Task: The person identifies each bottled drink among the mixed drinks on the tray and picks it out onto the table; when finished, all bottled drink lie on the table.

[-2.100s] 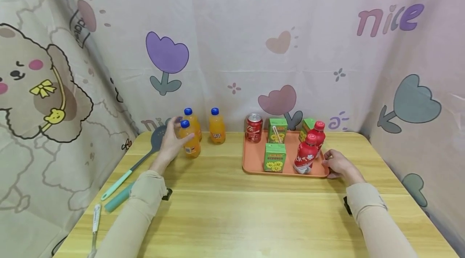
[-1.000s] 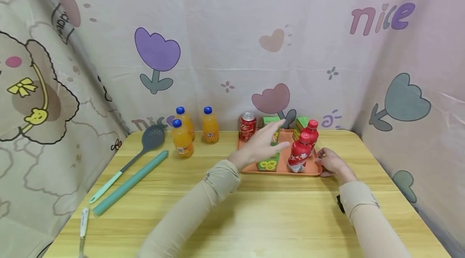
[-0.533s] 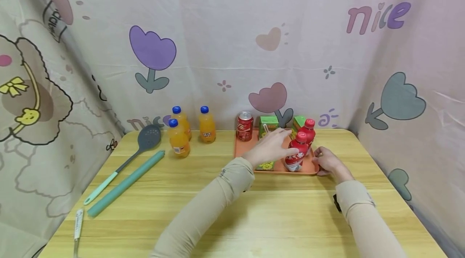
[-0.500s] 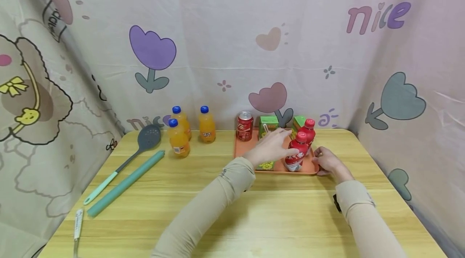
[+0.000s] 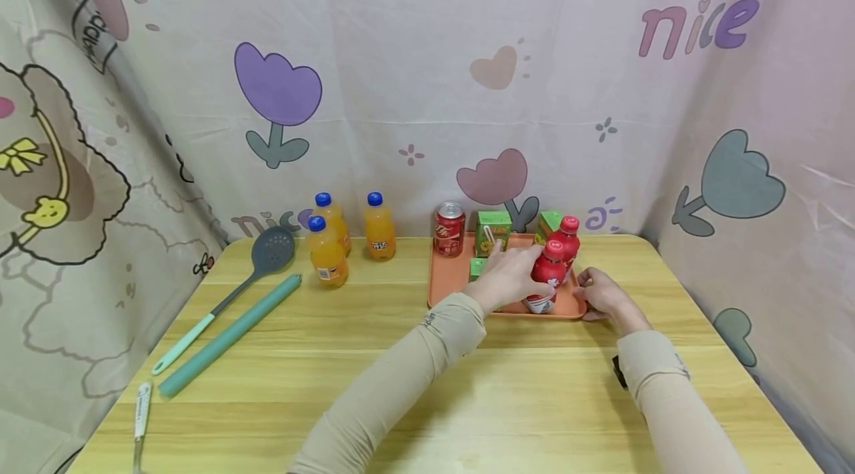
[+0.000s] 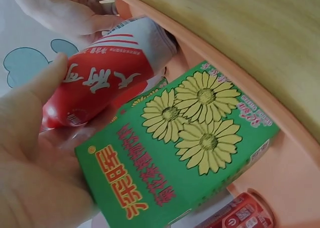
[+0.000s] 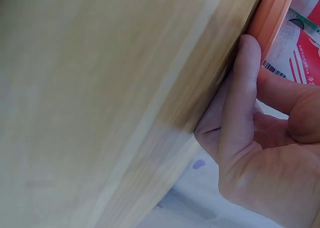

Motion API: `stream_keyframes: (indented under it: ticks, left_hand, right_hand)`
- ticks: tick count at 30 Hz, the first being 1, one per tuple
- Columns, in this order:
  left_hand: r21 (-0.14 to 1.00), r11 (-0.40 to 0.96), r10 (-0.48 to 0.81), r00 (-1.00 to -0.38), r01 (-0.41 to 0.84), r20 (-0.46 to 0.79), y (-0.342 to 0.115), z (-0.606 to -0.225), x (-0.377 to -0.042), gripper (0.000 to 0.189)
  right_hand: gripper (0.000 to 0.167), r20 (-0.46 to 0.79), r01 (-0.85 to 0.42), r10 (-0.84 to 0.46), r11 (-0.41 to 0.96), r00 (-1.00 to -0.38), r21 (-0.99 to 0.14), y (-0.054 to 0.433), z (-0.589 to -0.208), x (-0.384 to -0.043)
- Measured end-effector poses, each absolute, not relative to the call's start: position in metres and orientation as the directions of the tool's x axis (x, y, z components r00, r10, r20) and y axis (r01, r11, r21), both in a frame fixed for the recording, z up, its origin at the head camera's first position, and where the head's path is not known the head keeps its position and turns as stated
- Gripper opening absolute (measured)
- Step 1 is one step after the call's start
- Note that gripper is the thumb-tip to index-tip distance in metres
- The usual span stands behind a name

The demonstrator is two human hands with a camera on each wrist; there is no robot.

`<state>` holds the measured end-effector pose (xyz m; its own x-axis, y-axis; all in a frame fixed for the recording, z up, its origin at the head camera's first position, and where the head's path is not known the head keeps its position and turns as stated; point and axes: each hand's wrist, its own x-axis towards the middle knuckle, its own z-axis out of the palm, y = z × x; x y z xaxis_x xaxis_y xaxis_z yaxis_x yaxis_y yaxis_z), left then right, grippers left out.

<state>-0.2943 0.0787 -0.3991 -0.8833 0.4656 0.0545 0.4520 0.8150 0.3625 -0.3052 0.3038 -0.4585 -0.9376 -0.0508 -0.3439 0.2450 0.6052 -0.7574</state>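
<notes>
My left hand (image 5: 506, 277) reaches over the orange tray (image 5: 446, 285), its thumb and fingers around the front red bottle (image 5: 551, 270), which stands on the tray. In the left wrist view, the thumb lies along the upper side of this bottle (image 6: 107, 72) and the fingers are partly hidden behind it. A green drink carton (image 6: 195, 123) with yellow flowers stands right beside that hand. My right hand (image 5: 601, 294) grips the tray at its front right corner, thumb and fingers at the rim. Just behind the front bottle is a second red bottle (image 5: 568, 240).
Along the tray's back stand a red can (image 5: 450, 229) and two green cartons, one with a straw (image 5: 490, 235). Left of it are orange drink bottles (image 5: 380, 229) with blue caps. A skimmer (image 5: 272, 250), a green rod (image 5: 230, 337) and a white-handled utensil (image 5: 142, 415) lie further left.
My left hand has come from the orange bottles on the left across to the tray and closed around the front red bottle. The right hand has stayed at the tray's corner. The head view shifted slightly.
</notes>
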Motion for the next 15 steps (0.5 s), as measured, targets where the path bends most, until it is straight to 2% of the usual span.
stream_keyframes:
  ticks: [10, 12, 15]
  left_hand:
    - [0.336, 0.787, 0.503, -0.854, 0.517, 0.137, 0.0802, -0.4003, -0.2942, 0.069]
    - [0.365, 0.764, 0.511, -0.845, 0.531, 0.159, 0.0802, -0.3986, -0.293, 0.067]
    - [0.495, 0.688, 0.513, -0.838, 0.531, 0.185, 0.0783, -0.3932, -0.2912, 0.063]
  right_hand:
    - [0.025, -0.348, 0.241, -0.059, 0.616, -0.936, -0.75, 0.304, -0.4563, -0.3051]
    - [0.025, -0.351, 0.24, -0.065, 0.616, -0.934, -0.75, 0.3048, -0.4564, -0.3052]
    - [0.024, -0.355, 0.244, -0.066, 0.612, -0.932, -0.753, 0.3055, -0.4565, -0.3047]
